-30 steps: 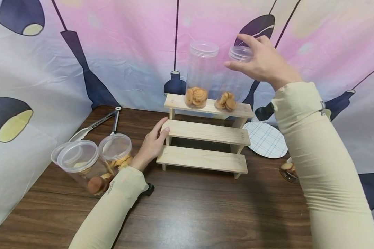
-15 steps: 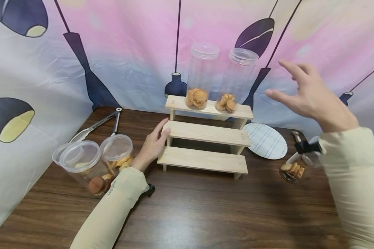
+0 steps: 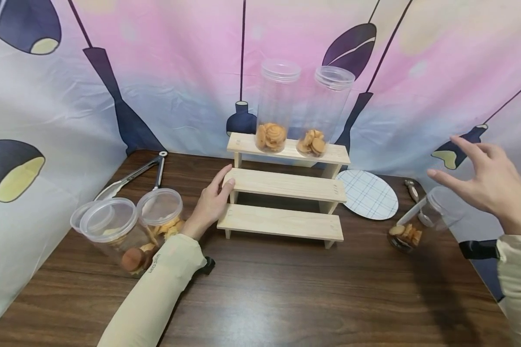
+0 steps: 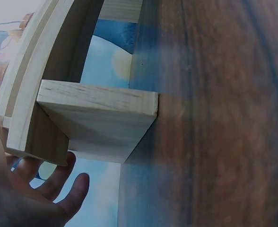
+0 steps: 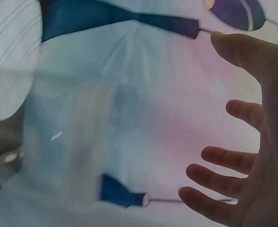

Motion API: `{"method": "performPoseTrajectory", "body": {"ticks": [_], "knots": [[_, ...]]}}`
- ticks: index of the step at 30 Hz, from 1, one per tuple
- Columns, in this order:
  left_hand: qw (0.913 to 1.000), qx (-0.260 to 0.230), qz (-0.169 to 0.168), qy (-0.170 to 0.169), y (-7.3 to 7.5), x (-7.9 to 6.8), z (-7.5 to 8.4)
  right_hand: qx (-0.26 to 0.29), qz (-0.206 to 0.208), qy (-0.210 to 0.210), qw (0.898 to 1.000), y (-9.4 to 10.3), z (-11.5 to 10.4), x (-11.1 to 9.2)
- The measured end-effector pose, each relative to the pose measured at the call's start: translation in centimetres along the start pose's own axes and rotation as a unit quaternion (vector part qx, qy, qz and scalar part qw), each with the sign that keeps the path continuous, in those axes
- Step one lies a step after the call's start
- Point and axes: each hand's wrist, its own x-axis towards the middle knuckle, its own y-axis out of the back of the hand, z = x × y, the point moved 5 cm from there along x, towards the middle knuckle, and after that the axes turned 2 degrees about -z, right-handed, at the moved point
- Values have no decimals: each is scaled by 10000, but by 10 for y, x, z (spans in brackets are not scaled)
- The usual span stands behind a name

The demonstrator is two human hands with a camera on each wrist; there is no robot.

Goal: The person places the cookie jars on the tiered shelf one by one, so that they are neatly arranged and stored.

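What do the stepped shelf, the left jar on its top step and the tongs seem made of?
The stepped shelf: pale, matte wood, judging by its grain. The left jar: clear and shiny, probably plastic, though glass is possible; cookies show through. The tongs: apparently metal arms, given their grey sheen; the pale tips' material is unclear.

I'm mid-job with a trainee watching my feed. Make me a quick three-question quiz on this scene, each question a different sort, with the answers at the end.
1. Count: how many jars stand on the top step of the wooden stand?

2. True or false: the right hand holds nothing, its fingers spread apart.

3. Multiple choice: what is the left hand touching?
a) the tongs
b) the wooden stand
c) the plate

Key:
1. Two
2. True
3. b
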Motion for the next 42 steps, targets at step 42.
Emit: {"method": "performPoseTrajectory", "body": {"ticks": [42], "knots": [[9999,-102,-2,-81,0,0,-1,234,-771,89,9967,-64,35,-26]]}}
